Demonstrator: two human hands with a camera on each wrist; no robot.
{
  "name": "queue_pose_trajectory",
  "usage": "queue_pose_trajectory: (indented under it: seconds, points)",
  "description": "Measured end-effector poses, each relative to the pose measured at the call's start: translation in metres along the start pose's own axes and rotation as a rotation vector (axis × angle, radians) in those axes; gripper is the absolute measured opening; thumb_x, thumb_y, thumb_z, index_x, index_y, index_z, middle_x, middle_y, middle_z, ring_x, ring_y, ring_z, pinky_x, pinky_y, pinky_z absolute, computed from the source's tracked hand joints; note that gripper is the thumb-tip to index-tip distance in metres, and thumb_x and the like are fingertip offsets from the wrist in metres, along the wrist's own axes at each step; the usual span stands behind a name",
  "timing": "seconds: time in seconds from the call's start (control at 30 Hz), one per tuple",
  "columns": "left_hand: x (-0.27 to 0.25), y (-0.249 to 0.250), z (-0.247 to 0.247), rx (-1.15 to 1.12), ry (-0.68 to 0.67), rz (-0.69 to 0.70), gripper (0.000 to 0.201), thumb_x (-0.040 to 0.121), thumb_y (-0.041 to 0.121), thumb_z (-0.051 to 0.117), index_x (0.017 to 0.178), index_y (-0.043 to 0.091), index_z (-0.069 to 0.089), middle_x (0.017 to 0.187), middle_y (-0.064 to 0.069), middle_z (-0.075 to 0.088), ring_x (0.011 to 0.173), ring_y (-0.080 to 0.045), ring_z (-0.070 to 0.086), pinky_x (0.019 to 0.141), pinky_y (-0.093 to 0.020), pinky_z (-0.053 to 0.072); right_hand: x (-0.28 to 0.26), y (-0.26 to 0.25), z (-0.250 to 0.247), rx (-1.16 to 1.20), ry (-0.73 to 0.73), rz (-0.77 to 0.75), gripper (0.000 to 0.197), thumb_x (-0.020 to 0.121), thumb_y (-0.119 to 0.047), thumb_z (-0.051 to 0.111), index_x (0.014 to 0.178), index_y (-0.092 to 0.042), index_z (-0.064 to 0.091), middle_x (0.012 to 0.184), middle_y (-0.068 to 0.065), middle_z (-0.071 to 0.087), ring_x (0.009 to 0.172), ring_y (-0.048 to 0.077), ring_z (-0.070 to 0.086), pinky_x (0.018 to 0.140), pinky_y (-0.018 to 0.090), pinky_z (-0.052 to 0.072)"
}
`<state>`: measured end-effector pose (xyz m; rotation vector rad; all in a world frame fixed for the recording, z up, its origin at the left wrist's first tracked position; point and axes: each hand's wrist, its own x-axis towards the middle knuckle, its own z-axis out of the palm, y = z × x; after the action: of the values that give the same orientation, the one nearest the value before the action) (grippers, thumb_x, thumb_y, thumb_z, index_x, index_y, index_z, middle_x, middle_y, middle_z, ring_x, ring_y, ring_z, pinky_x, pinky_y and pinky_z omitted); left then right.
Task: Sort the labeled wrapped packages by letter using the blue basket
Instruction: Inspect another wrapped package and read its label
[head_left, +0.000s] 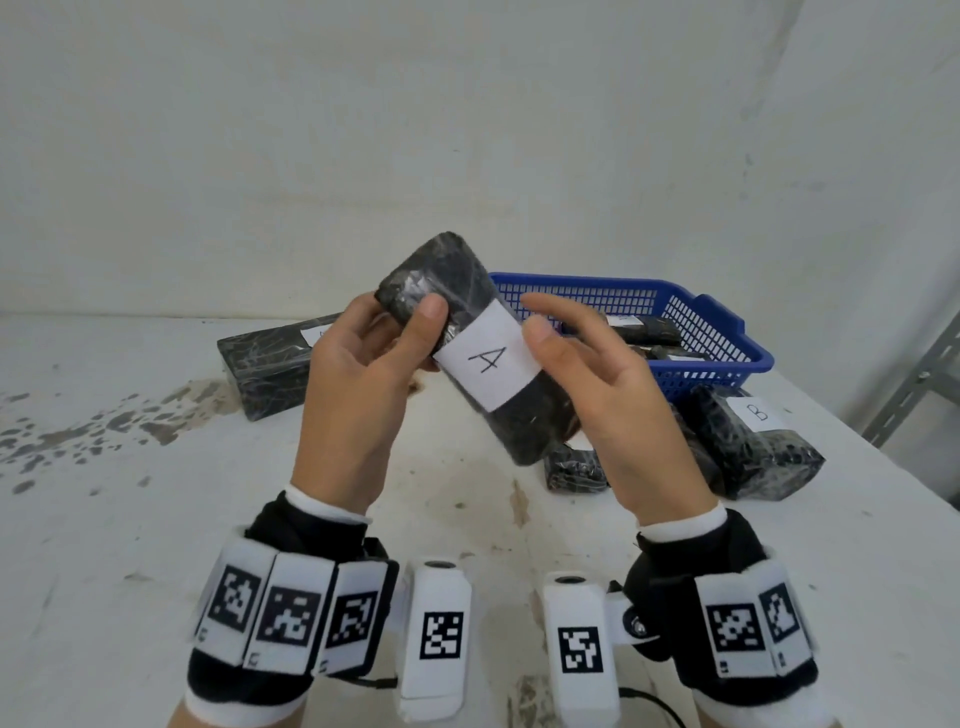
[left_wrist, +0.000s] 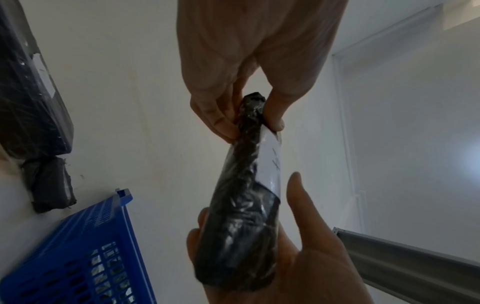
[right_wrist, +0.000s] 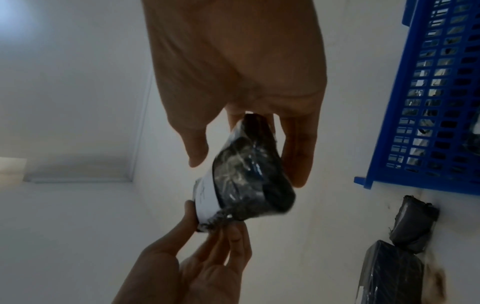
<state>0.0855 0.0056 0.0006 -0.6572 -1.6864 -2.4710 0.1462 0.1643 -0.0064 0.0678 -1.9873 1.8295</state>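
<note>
Both hands are holding one black wrapped package (head_left: 470, 343) in the air above the white desk (head_left: 156, 519), its white label with the letter A (head_left: 488, 358) facing up. The left hand (head_left: 358, 379) is pinching the far upper end, thumb on top and fingers curled underneath, so its grip is closing tight on the package. The right hand (head_left: 613, 395) is supporting the lower end from beneath, thumb resting by the label edge and index finger stretching out loosely. The blue basket (head_left: 696, 322) is sitting on the desk just behind the package, with dark packages inside. A package marked B (head_left: 753, 441) is lying to the right in front of the basket, and another long package (head_left: 270, 364) is lying on the left
</note>
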Motion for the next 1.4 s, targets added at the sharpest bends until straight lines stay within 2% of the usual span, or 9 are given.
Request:
queue_pose_trajectory:
  seconds: [0.13, 0.23, 0.37, 0.47, 0.63, 0.8, 1.13, 1.27, 1.4]
  points:
    - [-0.003, 0.000, 0.001, 0.069, -0.085, 0.107, 0.031, 0.084, 0.027, 0.068, 0.113, 0.019, 0.061, 0.106, 0.002, 0.073, 0.097, -0.015, 0.067, 0.079, -0.028, 0.053, 0.000, 0.000, 0.003, -0.140, -0.004, -0.075, 0.042, 0.083, -0.049, 0.063, 0.123, -0.034, 0.068, 0.103, -0.001, 0.073, 0.098, 0.016, 0.069, 0.082, 0.031, 0.059]
    - [-0.003, -0.001, 0.001, 0.169, -0.148, 0.169, 0.030, 0.084, 0.023, 0.068, 0.113, 0.030, 0.060, 0.113, 0.007, 0.070, 0.106, -0.019, 0.066, 0.087, -0.038, 0.053, -0.001, 0.000, 0.004, -0.228, 0.039, -0.132, 0.046, 0.086, -0.061, 0.064, 0.127, -0.039, 0.065, 0.117, -0.012, 0.069, 0.101, 0.024, 0.061, 0.086, 0.036, 0.056]
    - [-0.005, -0.003, 0.004, 0.217, -0.210, 0.181, 0.034, 0.084, 0.018, 0.066, 0.114, 0.034, 0.061, 0.110, 0.006, 0.071, 0.101, -0.015, 0.067, 0.087, -0.032, 0.053, -0.003, -0.003, 0.006, -0.123, 0.040, -0.170, 0.044, 0.089, -0.044, 0.061, 0.132, -0.036, 0.061, 0.108, -0.016, 0.071, 0.071, 0.043, 0.053, 0.064, 0.039, 0.052]
    - [-0.007, -0.004, 0.005, 0.211, -0.230, 0.138, 0.038, 0.084, 0.021, 0.066, 0.120, 0.034, 0.062, 0.112, 0.004, 0.071, 0.103, -0.015, 0.066, 0.086, -0.028, 0.052, -0.002, -0.002, 0.003, -0.100, 0.022, -0.158, 0.040, 0.094, -0.029, 0.061, 0.134, -0.024, 0.061, 0.106, -0.010, 0.070, 0.059, 0.009, 0.061, 0.057, 0.018, 0.048]
    - [-0.010, 0.003, 0.008, 0.144, -0.211, 0.029, 0.037, 0.086, 0.036, 0.065, 0.123, 0.034, 0.063, 0.111, 0.008, 0.071, 0.099, -0.015, 0.069, 0.089, -0.043, 0.057, -0.001, -0.001, 0.001, -0.039, -0.015, -0.116, 0.042, 0.094, -0.037, 0.063, 0.132, -0.021, 0.062, 0.115, 0.001, 0.071, 0.084, 0.007, 0.071, 0.072, 0.027, 0.058]
    - [-0.012, 0.004, 0.010, 0.072, -0.193, 0.002, 0.034, 0.086, 0.035, 0.064, 0.119, 0.029, 0.065, 0.108, 0.002, 0.072, 0.098, -0.015, 0.066, 0.089, -0.035, 0.054, 0.000, 0.001, 0.003, -0.017, 0.009, -0.137, 0.041, 0.086, -0.041, 0.069, 0.123, -0.023, 0.066, 0.118, 0.003, 0.070, 0.104, 0.021, 0.070, 0.082, 0.036, 0.061]
    - [-0.011, 0.003, 0.010, 0.057, -0.195, 0.003, 0.024, 0.082, 0.026, 0.070, 0.106, 0.020, 0.072, 0.093, 0.002, 0.075, 0.093, -0.014, 0.067, 0.089, -0.033, 0.054, -0.001, 0.003, 0.004, -0.028, 0.032, -0.168, 0.037, 0.078, -0.047, 0.072, 0.108, -0.027, 0.068, 0.119, -0.002, 0.070, 0.110, 0.033, 0.065, 0.099, 0.056, 0.052]
    - [-0.009, 0.002, 0.008, -0.005, -0.200, -0.012, 0.024, 0.081, 0.021, 0.072, 0.103, 0.011, 0.071, 0.091, 0.002, 0.075, 0.087, -0.010, 0.068, 0.080, -0.022, 0.054, -0.003, -0.001, 0.006, 0.013, 0.026, -0.148, 0.035, 0.078, -0.045, 0.073, 0.106, -0.024, 0.070, 0.123, -0.002, 0.069, 0.111, 0.034, 0.064, 0.103, 0.052, 0.050]
    - [-0.006, -0.002, 0.005, 0.004, -0.170, -0.032, 0.022, 0.078, 0.022, 0.069, 0.096, 0.009, 0.070, 0.097, -0.006, 0.074, 0.090, -0.020, 0.068, 0.087, -0.037, 0.053, -0.004, -0.002, 0.005, 0.063, -0.023, -0.102, 0.035, 0.085, -0.008, 0.075, 0.116, -0.022, 0.065, 0.130, -0.008, 0.066, 0.100, 0.015, 0.066, 0.087, 0.026, 0.055]
